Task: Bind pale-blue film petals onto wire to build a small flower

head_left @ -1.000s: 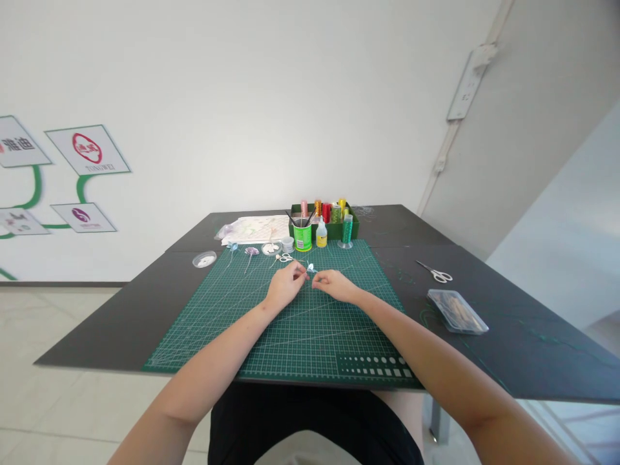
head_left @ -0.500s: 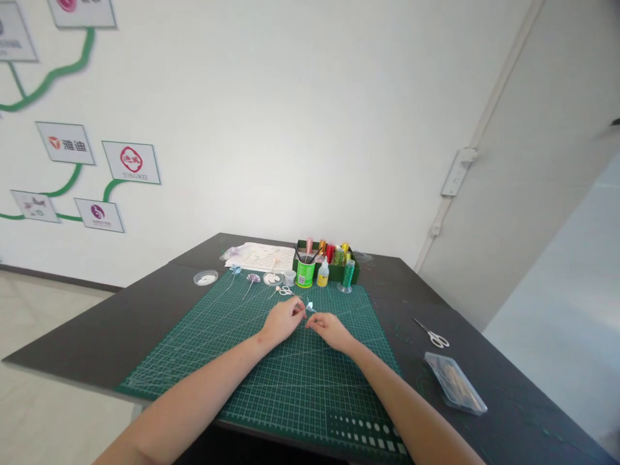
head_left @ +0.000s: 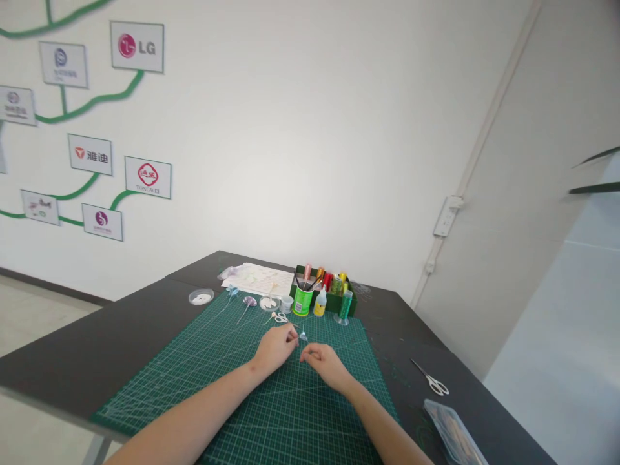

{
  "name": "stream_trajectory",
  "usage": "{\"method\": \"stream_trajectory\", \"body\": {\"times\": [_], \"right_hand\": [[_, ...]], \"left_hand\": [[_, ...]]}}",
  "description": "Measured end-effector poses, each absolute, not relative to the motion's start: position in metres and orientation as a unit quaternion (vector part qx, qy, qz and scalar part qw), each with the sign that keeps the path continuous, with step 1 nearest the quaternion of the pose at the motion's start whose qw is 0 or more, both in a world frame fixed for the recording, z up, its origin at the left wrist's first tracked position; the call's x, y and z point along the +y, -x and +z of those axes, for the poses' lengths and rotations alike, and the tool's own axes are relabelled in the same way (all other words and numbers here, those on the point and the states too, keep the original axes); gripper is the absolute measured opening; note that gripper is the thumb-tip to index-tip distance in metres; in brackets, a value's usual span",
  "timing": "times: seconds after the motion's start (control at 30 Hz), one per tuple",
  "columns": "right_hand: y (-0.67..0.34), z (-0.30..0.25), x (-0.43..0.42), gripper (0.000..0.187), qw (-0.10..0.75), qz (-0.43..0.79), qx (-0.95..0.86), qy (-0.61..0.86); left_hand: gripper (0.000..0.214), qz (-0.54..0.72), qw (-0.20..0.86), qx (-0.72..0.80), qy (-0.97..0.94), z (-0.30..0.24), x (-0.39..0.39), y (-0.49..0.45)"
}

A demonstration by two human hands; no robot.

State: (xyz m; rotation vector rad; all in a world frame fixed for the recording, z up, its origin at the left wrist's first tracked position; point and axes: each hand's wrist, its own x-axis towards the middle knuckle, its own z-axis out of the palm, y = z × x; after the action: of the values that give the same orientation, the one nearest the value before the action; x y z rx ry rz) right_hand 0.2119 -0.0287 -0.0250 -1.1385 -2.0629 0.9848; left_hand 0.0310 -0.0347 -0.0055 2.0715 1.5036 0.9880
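Observation:
My left hand is closed in a pinch at the middle of the green cutting mat. At its fingertips a small pale blue petal-like flower piece stands up, apparently held by a thin stem. Just to the right, my right hand has thumb and fingers pinched together; whatever is between them is too fine to make out. Beyond the left hand lie small white-handled scissors. A purple flower on a wire stem and a blue one rest farther left.
Along the mat's far edge stand a green can with tools, a glue bottle, a green thread spool and a box of spools. Larger scissors and a clear plastic case lie right. A shallow dish sits left.
The view has tilted upward, so the table sits lower in the picture. My right hand has drawn slightly away from the left, and the pale blue piece has turned.

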Motion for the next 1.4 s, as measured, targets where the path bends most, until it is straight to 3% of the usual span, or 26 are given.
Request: {"method": "stream_trajectory", "body": {"times": [0.33, 0.57, 1.4], "right_hand": [[-0.217, -0.008, -0.028, 0.020, 0.390, 0.400, -0.731, 0.391], [-0.218, -0.006, -0.031, 0.017, 0.372, 0.413, -0.743, 0.372], [-0.223, -0.010, -0.019, 0.035, 0.480, 0.361, -0.697, 0.392]], "left_hand": [[0.013, 0.316, 0.190, 0.530, -0.764, -0.010, -0.034, -0.031], [0.014, 0.301, 0.253, 0.526, -0.754, -0.010, -0.033, -0.032], [0.011, 0.265, 0.198, 0.445, -0.832, -0.007, -0.046, -0.043]]}}
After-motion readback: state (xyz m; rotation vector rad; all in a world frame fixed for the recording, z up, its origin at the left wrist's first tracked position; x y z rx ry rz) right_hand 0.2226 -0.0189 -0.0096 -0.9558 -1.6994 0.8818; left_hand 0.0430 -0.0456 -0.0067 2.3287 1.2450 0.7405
